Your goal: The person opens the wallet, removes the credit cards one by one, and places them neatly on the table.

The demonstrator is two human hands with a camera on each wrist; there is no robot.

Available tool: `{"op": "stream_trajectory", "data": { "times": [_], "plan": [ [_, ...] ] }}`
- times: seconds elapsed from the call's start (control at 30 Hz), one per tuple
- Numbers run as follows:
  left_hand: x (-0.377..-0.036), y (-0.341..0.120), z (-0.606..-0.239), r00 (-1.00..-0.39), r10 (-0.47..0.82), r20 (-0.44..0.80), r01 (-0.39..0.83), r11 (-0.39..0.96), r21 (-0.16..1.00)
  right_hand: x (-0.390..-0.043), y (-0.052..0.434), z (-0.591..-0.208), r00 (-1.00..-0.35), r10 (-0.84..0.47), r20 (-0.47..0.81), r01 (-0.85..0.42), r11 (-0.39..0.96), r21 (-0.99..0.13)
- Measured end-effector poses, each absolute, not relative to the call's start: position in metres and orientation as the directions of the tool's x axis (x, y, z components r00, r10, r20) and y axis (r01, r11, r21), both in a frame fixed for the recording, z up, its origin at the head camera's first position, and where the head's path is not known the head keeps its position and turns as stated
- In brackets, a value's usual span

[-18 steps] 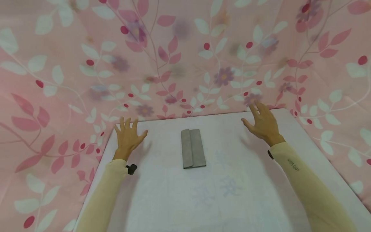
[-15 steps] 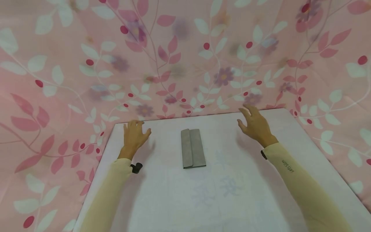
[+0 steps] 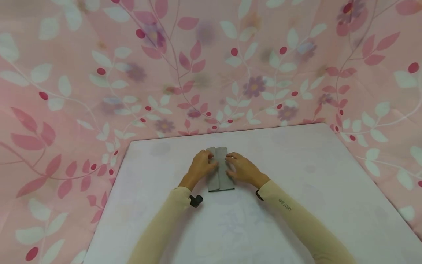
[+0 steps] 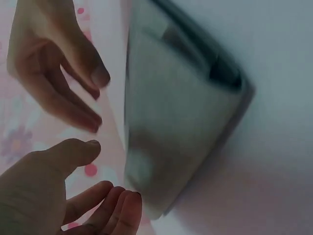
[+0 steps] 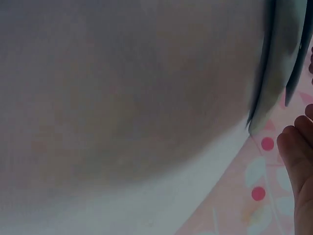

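Observation:
A flat grey case (image 3: 224, 179) with a long fold-over flap, wallet-like in shape, lies on the white table. Along its left side is my left hand (image 3: 200, 165), thumb reaching over the flap. On the opposite side, my right hand (image 3: 244, 168) has its fingertips at the case's right edge. In the left wrist view the blurred case (image 4: 171, 117) shows a dark gap at one end, and loosely bent fingers of both hands stand beside it. Only the end of the case (image 5: 279, 63) and some right-hand fingers (image 5: 296, 152) show in the right wrist view.
The white table (image 3: 263, 227) has its far edge just beyond the hands. A pink floral cloth (image 3: 211, 66) hangs behind it and along both sides. Dark straps sit at both wrists, over pale yellow sleeves (image 3: 296, 220).
Both hands have come inward from the far left and right of the table to the two sides of the case. The case has stayed in place.

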State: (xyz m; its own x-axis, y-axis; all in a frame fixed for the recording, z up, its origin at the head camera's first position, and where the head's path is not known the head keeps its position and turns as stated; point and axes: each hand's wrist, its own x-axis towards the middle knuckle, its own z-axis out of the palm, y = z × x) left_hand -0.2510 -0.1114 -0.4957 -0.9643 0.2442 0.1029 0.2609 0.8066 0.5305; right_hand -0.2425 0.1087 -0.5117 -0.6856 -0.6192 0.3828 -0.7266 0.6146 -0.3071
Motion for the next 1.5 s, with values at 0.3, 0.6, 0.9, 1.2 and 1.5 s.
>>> {"op": "stream_trajectory", "data": {
  "times": [0.3,0.6,0.9,1.2,1.5],
  "plan": [
    [-0.252,-0.095,-0.515,-0.971,0.205,0.127,0.241,0.843,0.482,-0.241,0.092,-0.523,-0.728,-0.632,0.267,-0.679,0.611,-0.407],
    [-0.257,-0.083,-0.514,-0.987,0.138,0.085,0.161,0.9,0.406,-0.244,0.088,-0.514,-0.731,-0.664,0.159,-0.652,0.611,-0.448],
    [-0.262,-0.086,-0.51,-0.989,0.118,0.093,0.15,0.822,0.55,-0.246,0.085,-0.508,-0.749,-0.655,0.095,-0.621,0.646,-0.443],
    [-0.256,-0.128,-0.517,-0.999,-0.032,0.038,0.011,0.614,0.79,-0.249,0.085,-0.506,-0.765,-0.641,0.055,-0.598,0.676,-0.431],
    [-0.248,-0.154,-0.522,-0.983,0.052,0.175,0.147,0.792,0.593,-0.246,0.079,-0.506,-0.791,-0.609,0.059,-0.575,0.706,-0.414]
  ]
}}
